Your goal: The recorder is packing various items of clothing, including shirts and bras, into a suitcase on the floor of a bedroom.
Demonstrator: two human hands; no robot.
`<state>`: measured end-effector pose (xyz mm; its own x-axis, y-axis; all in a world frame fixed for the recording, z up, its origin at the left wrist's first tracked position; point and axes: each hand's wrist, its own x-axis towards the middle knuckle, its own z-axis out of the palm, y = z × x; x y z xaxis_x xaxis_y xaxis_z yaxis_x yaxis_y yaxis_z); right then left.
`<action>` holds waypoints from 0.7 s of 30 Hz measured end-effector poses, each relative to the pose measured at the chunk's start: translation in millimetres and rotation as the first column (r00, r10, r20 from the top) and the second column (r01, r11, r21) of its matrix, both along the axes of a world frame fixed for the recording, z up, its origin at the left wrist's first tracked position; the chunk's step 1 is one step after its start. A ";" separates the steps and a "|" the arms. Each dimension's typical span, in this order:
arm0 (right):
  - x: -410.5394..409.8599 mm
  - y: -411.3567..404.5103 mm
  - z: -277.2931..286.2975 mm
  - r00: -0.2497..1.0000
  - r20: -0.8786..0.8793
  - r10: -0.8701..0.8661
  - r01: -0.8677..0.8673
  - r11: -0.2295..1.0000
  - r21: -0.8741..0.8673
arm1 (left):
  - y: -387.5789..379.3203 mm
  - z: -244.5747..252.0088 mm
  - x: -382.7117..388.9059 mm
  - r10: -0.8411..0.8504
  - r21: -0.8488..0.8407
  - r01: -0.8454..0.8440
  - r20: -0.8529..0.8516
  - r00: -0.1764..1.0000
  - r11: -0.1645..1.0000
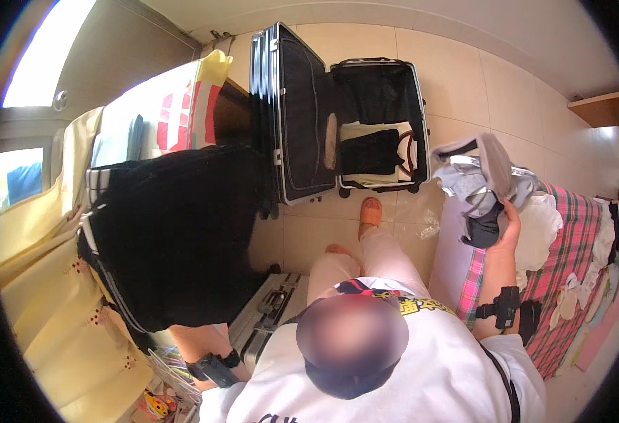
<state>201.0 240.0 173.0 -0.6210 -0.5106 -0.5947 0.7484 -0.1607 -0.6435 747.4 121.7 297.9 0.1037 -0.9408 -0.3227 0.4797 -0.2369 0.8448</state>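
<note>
My right hand grips a bunch of caps, grey, silvery and dark, above the edge of a bed at the right. A large black garment with white side stripes drapes over my left forearm. My left hand itself is hidden by this cloth. Ahead on the floor stands an open hard-shell suitcase with a dark lining. Inside its right half lie a folded black garment and a cream cloth with a dark red trim. The lid half stands raised at the left.
A plaid bedspread holds several white and black clothes. A closed metallic case stands beside my left leg. Yellow curtains hang at the left, near a bundle of hangers. Clear plastic lies on the floor tiles.
</note>
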 end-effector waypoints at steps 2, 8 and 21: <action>-2.3 -3.7 -8.5 0.998 0.056 0.030 -0.026 0.997 -0.068 | -10.8 -2.6 -24.8 -0.075 -0.007 0.076 0.032 0.997 0.997; 4.0 -10.0 9.0 0.992 0.112 0.050 -0.038 0.994 -0.106 | -33.3 -18.5 -98.2 -0.354 -0.046 0.424 0.473 0.807 0.905; 29.3 26.2 -27.7 0.976 0.201 -0.083 0.062 0.992 0.109 | -116.0 -137.1 -257.3 -0.305 0.284 0.598 -0.653 0.693 0.749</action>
<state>230.3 266.1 145.3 -0.5137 -0.3989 -0.7596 0.8548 -0.1614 -0.4933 490.1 5.6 160.8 -0.6209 -0.5473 -0.5613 0.5310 -0.8203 0.2124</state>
